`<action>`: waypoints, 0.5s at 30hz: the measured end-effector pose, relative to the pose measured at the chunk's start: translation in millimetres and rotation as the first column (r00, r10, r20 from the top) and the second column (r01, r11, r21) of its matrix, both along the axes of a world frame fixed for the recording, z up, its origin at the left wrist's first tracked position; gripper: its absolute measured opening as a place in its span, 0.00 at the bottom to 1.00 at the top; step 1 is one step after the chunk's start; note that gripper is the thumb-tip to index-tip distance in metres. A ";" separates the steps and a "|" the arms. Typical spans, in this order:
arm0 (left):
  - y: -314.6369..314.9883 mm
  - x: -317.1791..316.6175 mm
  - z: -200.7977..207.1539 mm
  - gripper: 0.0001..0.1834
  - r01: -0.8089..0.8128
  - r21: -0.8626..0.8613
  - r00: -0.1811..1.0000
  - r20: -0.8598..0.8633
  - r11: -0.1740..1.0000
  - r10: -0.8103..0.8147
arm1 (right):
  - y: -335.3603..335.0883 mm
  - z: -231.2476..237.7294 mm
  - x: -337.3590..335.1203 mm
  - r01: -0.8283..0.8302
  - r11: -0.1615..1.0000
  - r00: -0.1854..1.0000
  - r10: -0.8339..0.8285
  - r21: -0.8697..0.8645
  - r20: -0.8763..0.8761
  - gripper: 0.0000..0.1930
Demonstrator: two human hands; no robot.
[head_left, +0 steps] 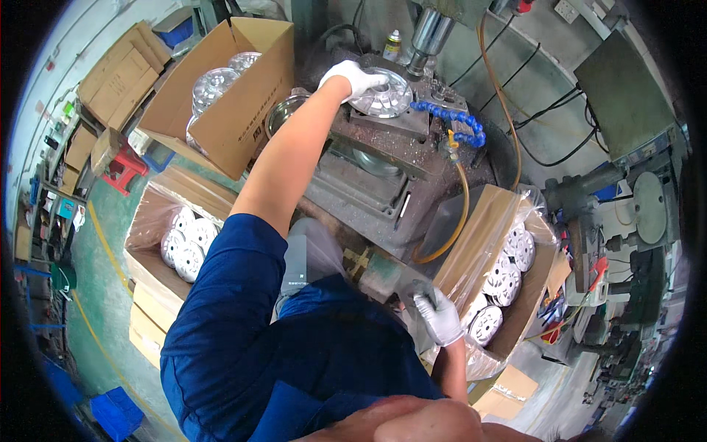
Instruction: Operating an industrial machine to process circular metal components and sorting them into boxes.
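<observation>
My left hand, in a white glove, reaches far forward over the machine. Its fingers are closed on the near-left part of a round, shiny slotted metal disc, which rests on a block of the machine bed. The steel spindle of the machine stands just beyond the disc. My right hand, also white-gloved, is low beside my body, near the right-hand carton. Its fingers are curled, and what they hold, if anything, I cannot make out.
A blue segmented coolant hose reaches toward the disc. Metal chips litter the machine bed. An open carton holds shiny discs at the back left. Lined cartons with slotted discs stand at left and right.
</observation>
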State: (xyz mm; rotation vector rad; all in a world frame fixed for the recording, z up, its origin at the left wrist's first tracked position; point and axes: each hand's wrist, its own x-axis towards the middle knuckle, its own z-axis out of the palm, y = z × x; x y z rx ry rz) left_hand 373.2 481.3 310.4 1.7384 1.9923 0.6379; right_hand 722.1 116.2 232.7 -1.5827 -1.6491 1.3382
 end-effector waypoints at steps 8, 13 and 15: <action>-2.9 -0.3 0.5 0.45 -0.007 -0.023 1.000 -0.018 1.000 0.007 | 5.5 12.3 0.9 -0.030 0.999 0.999 0.028 -0.042 -0.031 0.17; -5.0 1.9 5.8 0.45 -0.004 -0.032 1.000 -0.012 0.999 0.004 | 2.7 16.1 1.7 -0.032 0.996 0.999 0.029 -0.088 -0.031 0.17; -7.9 2.6 7.5 0.46 0.009 -0.030 0.999 -0.031 1.000 -0.010 | -0.1 13.1 4.7 -0.021 0.995 1.000 0.021 -0.101 0.002 0.18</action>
